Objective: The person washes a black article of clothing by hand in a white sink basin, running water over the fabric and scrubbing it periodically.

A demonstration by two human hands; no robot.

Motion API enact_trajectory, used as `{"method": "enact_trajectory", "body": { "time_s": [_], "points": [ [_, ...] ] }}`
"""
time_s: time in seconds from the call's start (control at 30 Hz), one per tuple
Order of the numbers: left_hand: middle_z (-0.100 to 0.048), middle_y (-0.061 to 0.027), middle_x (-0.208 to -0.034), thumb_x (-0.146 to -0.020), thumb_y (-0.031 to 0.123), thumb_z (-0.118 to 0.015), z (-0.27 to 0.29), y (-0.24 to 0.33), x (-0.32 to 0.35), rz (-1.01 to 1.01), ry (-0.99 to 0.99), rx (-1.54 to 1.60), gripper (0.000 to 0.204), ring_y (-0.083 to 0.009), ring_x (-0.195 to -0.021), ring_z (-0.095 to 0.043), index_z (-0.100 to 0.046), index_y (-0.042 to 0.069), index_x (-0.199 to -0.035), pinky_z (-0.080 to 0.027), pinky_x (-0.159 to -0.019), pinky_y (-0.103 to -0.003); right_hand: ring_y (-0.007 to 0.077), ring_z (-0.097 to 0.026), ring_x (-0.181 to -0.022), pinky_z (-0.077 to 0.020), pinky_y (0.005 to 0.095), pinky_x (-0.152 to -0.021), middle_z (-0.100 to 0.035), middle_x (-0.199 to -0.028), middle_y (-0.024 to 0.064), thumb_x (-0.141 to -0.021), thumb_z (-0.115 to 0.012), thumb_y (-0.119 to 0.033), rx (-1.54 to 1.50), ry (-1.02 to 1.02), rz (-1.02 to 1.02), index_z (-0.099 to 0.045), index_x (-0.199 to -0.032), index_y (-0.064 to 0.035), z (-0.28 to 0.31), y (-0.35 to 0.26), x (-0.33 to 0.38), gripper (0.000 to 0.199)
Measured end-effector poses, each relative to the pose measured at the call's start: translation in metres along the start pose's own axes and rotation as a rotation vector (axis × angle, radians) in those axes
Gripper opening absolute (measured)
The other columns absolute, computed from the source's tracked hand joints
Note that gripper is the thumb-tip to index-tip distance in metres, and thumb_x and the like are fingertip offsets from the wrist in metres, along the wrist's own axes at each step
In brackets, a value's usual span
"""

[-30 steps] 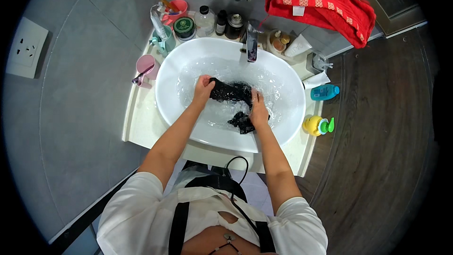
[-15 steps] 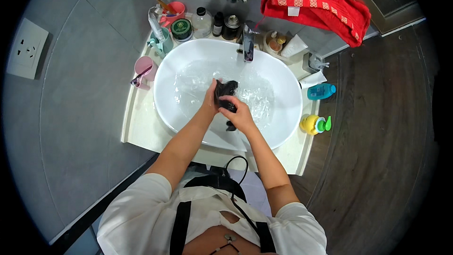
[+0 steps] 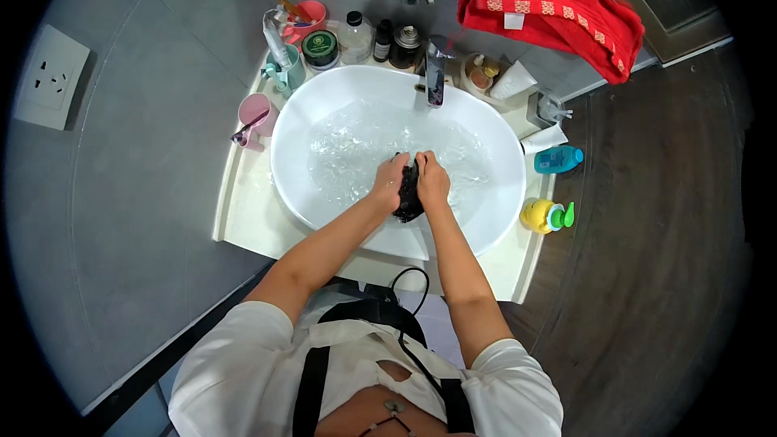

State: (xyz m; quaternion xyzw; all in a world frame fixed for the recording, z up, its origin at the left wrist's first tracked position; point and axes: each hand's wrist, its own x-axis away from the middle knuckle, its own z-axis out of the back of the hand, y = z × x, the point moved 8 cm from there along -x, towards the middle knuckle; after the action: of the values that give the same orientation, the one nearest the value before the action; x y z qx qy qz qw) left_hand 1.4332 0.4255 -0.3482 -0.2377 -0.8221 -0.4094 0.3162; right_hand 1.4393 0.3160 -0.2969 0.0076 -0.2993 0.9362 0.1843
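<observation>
Both hands are over the water in a white oval basin. Between them they grip a wet black cloth, bunched up, its exact kind hard to make out. My left hand presses on the cloth's left side with bent fingers. From the right, my right hand closes on its upper part. The lower end of the cloth hangs down toward the basin's near side. Rippling water fills the middle of the basin, and a dark faucet stands at its far rim.
Left of the basin stand a pink cup and a teal cup. Jars and bottles line the back, including a green-lidded jar. At right are a blue bottle and a yellow pump bottle. A red towel hangs behind.
My hands have moved slightly right and come level with each other. The black cloth, spread over my left hand before, is now bunched between both hands. The water is more stirred on the left.
</observation>
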Motion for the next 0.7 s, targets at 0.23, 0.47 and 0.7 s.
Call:
{"method": "enact_trajectory", "body": {
  "time_s": [0.23,0.47,0.7],
  "points": [
    [-0.042,-0.0097,-0.123,-0.081,0.045,-0.053,0.067,0.045,-0.029,-0.068,0.048,0.209,0.048,-0.0213,-0.121,-0.031,-0.043,0.018,-0.119,-0.028,-0.095,-0.050,0.0327,-0.050,-0.098,-0.0390,0.0392,-0.085,-0.053,-0.102,0.0196,-0.085,-0.049,-0.025,-0.173,0.163,0.014,-0.051,-0.112,-0.0077,-0.004,0.078,-0.013,0.032],
    [-0.025,-0.0082,-0.137,-0.082,0.047,-0.051,0.083,0.009,-0.067,0.055,0.005,0.201,0.061,-0.0261,-0.127,-0.021,-0.031,0.017,-0.131,-0.014,-0.100,-0.053,0.0370,-0.041,-0.111,-0.0347,0.0409,-0.093,-0.045,-0.118,0.0226,-0.072,-0.059,-0.012,-0.020,-0.229,0.146,-0.041,-0.123,-0.0076,-0.060,0.070,-0.005,0.055],
    [-0.056,-0.0086,-0.104,-0.088,0.045,-0.038,0.034,0.006,-0.058,0.134,-0.350,0.304,0.045,-0.0242,-0.095,-0.053,-0.050,0.009,-0.112,-0.042,-0.087,-0.039,0.0230,-0.052,-0.103,-0.0377,0.0293,-0.089,-0.054,-0.112,0.0154,-0.075,-0.062,-0.014,-0.548,-0.279,0.186,-0.045,-0.120,-0.0017,-0.027,-0.029,0.014,0.050]
  ]
}}
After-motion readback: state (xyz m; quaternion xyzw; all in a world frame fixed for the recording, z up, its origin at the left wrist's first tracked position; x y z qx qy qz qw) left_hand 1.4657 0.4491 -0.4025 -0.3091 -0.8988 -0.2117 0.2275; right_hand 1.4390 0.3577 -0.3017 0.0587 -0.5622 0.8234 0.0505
